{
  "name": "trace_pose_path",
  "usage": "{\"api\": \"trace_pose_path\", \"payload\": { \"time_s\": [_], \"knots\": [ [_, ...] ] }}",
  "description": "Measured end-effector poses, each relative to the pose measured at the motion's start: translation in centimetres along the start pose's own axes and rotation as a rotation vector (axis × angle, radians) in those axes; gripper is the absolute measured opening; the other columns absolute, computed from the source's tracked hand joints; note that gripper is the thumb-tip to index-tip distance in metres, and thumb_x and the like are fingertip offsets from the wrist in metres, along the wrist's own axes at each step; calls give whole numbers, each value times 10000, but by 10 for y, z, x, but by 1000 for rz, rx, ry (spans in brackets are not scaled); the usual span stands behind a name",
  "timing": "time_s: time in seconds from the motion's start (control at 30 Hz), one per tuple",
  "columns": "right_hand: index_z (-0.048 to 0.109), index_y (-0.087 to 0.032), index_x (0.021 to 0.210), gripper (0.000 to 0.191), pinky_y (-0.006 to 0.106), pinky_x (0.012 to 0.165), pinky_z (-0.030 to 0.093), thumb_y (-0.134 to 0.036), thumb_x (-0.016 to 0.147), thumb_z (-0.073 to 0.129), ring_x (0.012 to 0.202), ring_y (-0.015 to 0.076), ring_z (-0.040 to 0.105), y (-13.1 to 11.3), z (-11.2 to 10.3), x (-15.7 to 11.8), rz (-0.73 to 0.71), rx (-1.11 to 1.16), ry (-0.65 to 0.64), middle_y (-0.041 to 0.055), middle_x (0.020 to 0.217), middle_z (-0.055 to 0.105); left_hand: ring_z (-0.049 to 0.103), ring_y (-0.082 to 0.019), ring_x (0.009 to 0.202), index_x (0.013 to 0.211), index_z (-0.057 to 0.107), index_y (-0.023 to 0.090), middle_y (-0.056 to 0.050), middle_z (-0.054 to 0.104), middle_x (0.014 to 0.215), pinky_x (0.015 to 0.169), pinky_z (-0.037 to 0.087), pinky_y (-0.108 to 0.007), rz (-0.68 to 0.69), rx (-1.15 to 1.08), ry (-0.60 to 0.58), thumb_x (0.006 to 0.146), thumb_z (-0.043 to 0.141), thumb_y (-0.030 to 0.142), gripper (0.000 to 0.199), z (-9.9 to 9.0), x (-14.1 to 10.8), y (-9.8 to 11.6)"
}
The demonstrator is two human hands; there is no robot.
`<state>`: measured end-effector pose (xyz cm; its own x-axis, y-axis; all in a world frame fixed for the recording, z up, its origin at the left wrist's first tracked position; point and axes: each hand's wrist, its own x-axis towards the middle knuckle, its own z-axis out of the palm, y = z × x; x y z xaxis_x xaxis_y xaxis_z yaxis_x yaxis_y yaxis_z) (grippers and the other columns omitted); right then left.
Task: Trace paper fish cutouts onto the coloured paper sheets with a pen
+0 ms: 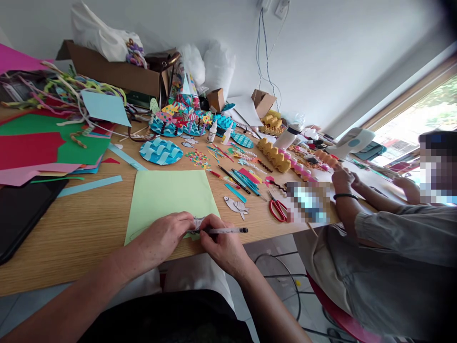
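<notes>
A light green sheet of paper [171,193] lies at the table's front edge. On its lower right part, my right hand [223,245] is closed round a pen [232,230], whose dark end points to the right. My left hand [166,233] rests on the sheet, fingers together, pressing a small white paper piece [198,222] that is mostly hidden between the hands. A faint pencil line shows on the sheet beside my left wrist. To the right lies a paper fish cutout [235,206], with red-handled scissors [278,209] beyond it.
Coloured paper sheets [82,147] and a black tablet-like object [24,209] are at the left. Blue pens [246,181], glue bottles [212,132] and a blue woven oval [160,151] stand or lie behind the sheet. Another person's hands [343,180] work at the right.
</notes>
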<state>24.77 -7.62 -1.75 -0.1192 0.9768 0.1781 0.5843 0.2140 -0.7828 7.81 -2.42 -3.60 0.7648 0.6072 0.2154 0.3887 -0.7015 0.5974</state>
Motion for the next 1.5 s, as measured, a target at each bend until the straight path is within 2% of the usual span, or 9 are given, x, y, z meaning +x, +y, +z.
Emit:
{"api": "trace_pose_path", "payload": {
  "time_s": [0.67,1.07,1.5],
  "knots": [
    [481,-204,706,105,204,526,317,-104,694,450,525,104,417,-2,-4,-3,-29,-93,-38,-46,581,482,589,-169,907,915,578,174,-53,619,970,831,465,-290,13,53,34,884,348,82,249,7,-3,-4],
    [495,-192,717,69,191,492,292,-129,727,469,510,87,391,6,-7,-3,20,33,-38,-55,572,459,590,-169,903,939,595,187,-45,620,975,830,469,-296,7,52,43,869,370,83,257,10,-3,-8],
    [494,-196,717,79,195,518,303,-119,719,473,525,93,413,3,-3,-1,0,-13,-34,-55,574,471,594,-174,907,943,605,167,-58,625,982,832,474,-301,5,59,38,854,362,61,279,7,-2,-3]
  ]
}}
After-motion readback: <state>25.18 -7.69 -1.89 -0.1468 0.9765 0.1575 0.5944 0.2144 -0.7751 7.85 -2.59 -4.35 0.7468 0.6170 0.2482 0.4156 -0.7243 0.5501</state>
